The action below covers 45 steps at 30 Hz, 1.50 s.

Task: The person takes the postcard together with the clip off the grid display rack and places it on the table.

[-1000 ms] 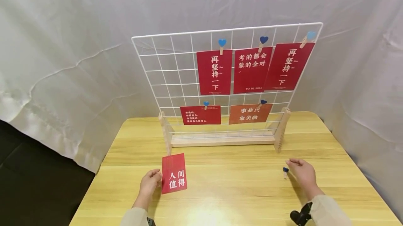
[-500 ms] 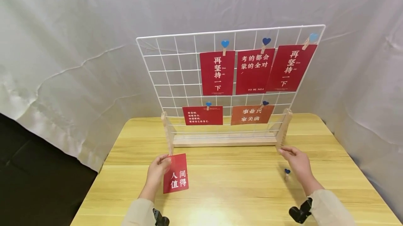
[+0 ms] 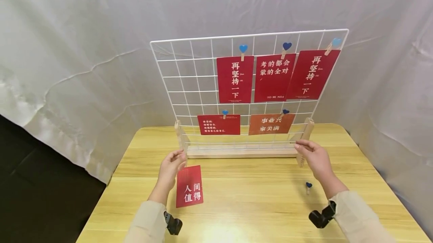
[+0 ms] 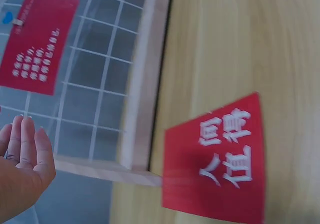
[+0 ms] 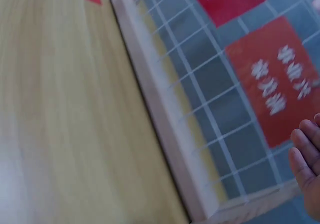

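Head view is showing both hands hovering at the two ends of a white wire grid (image 3: 203, 38) that is standing on a light wooden surface (image 3: 250, 186). The left hand (image 3: 171, 167) is hanging by the left wooden foot (image 3: 180, 132), released, its fingers loosely extended; the left wrist view is showing it apart from the loose red card (image 3: 190, 192), which is lying just in front of that foot. The right hand (image 3: 316, 158) is hovering near the right wooden foot (image 3: 307, 128), likewise released with relaxed fingers; whether either hand is touching the frame, I cannot tell. A dark-blue heart clip (image 3: 308, 186) is resting on the surface near the right forearm. Three red cards are hanging in the upper row, the middle one (image 3: 272, 77) and the right one (image 3: 312, 75) overlapping, while a red landscape card (image 3: 218, 125) and an orange card (image 3: 271, 124) are hanging side by side below, all held by heart clips.
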{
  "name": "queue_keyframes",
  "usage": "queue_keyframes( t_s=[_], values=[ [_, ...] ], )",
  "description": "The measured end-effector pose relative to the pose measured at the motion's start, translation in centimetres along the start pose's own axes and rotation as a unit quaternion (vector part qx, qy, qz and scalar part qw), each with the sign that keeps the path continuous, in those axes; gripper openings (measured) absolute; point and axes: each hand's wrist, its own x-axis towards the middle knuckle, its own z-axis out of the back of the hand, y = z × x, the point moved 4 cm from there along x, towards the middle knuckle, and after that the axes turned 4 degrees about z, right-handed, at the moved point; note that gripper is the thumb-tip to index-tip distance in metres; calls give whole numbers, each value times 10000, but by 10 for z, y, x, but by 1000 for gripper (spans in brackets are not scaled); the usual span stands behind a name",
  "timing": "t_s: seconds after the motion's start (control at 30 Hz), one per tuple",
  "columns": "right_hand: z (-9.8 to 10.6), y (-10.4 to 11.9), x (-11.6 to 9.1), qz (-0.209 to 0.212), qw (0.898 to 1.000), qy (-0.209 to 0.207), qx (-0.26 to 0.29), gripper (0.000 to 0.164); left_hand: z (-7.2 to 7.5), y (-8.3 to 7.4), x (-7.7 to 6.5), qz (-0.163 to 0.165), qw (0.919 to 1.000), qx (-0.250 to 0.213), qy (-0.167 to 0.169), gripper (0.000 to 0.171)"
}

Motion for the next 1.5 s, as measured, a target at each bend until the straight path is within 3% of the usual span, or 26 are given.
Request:
queue_keyframes(
  t_s=[0.07,0.1,0.17,0.2,0.33,0.4,0.57,0.73,0.93,1.03,1.3,1.5],
  values=[
    [3,-12,13,284,9987,69,411,44,-4,-7,0,-64,9999,-47,89,38],
    [2,-6,16,211,9994,50,260,47,-6,-10,1,-91,9998,-65,139,37],
    [2,-11,27,573,9947,126,841,42,-11,-18,0,-187,9995,-101,249,36],
    [0,-5,29,624,9941,132,881,42,-13,-22,0,-233,9992,-149,297,36],
    [-10,46,19,684,9964,20,491,43,-22,-36,1,-421,9975,-305,489,38],
    [-15,77,8,573,9983,-67,14,47,-26,-43,2,-492,9967,-348,541,37],
    [-20,112,7,801,9965,-36,239,42,-38,-59,7,-578,9949,-574,599,35],
    [-22,125,12,826,9960,-19,351,43,-50,-73,9,-653,9925,-694,760,36],
    [-24,145,18,1125,9847,86,1327,30,-63,-89,10,-785,9906,-674,899,39],
    [-24,155,21,1231,9807,96,1519,29,-71,-97,13,-827,9889,-798,942,39],
    [-22,174,29,1340,9802,88,1454,35,-86,-110,21,-948,9849,-891,1138,41],
    [-23,192,38,1274,9864,127,1034,43,-100,-117,23,-1095,9813,-944,1273,42]
  ],
)
